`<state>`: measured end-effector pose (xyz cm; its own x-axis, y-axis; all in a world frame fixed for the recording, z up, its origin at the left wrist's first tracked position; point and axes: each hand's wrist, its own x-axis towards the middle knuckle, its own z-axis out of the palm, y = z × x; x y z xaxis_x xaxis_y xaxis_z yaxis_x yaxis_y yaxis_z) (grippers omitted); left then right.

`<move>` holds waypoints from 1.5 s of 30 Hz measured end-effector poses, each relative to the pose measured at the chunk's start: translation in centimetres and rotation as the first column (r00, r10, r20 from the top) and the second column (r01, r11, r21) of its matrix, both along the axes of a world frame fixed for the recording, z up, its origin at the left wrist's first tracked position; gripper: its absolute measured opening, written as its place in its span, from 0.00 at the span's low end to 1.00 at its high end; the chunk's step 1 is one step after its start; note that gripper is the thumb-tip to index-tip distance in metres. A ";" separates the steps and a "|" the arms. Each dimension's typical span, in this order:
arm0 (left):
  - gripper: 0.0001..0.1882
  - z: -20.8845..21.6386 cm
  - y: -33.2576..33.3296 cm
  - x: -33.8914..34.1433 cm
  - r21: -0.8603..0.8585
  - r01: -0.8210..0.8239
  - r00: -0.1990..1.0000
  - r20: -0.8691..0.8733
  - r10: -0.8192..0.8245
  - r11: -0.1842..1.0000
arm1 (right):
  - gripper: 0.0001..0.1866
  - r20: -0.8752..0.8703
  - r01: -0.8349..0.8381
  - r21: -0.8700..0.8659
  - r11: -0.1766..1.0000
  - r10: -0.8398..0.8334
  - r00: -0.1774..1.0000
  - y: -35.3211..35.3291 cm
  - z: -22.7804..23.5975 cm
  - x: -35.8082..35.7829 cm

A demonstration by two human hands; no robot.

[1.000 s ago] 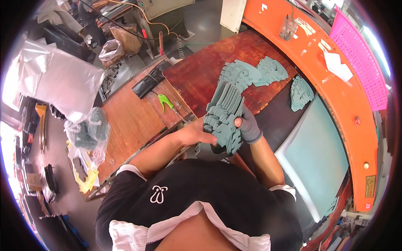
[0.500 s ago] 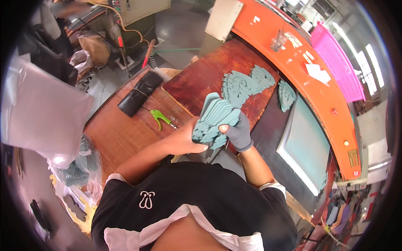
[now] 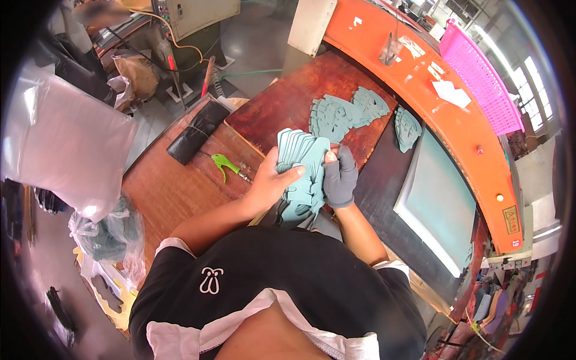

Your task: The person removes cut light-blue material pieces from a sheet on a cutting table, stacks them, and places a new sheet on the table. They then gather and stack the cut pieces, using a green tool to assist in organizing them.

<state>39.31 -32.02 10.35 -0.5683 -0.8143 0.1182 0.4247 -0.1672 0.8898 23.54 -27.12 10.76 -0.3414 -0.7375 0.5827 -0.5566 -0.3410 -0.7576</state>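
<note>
In front of my chest I hold a fanned stack of teal cut-out foam pieces (image 3: 298,157) between both hands. My bare left hand (image 3: 268,185) grips its left side, thumb across the front. My right hand (image 3: 342,179), in a grey glove with bare fingertips, closes on the right edge with thumb and fingers. Beyond it, more teal cut pieces (image 3: 331,117) lie spread on a red-brown board (image 3: 270,111). Another fanned teal bunch (image 3: 407,129) rests to the right, by the orange machine beam (image 3: 420,90).
A green air gun (image 3: 224,164) and a black wrapped roll (image 3: 199,131) lie on the wooden table (image 3: 162,201) at left. Teal sheets (image 3: 441,201) lie to the right. A pink basket (image 3: 478,78) stands behind the beam. Clear plastic (image 3: 72,144) hangs far left.
The stack has turned more upright and fanned out differently. My left thumb has moved up over its front, and my right hand has shifted slightly up along its edge.
</note>
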 end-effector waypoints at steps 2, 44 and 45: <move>0.23 -0.4 0.1 -0.2 -0.008 -0.024 1.000 0.010 0.024 1.000 | 0.09 -0.075 -0.004 -0.102 0.995 -0.004 0.997 -0.2 -0.3 -0.4; 0.40 -6.0 -3.2 4.5 -0.029 0.112 0.973 0.206 -0.104 0.993 | 0.27 -0.069 -0.211 0.617 0.758 0.319 0.945 -3.9 -1.4 2.9; 0.41 -6.2 -2.9 4.4 0.000 0.107 0.972 0.213 -0.105 0.994 | 0.25 0.041 -0.234 0.585 0.777 0.259 0.965 -3.9 -1.7 3.4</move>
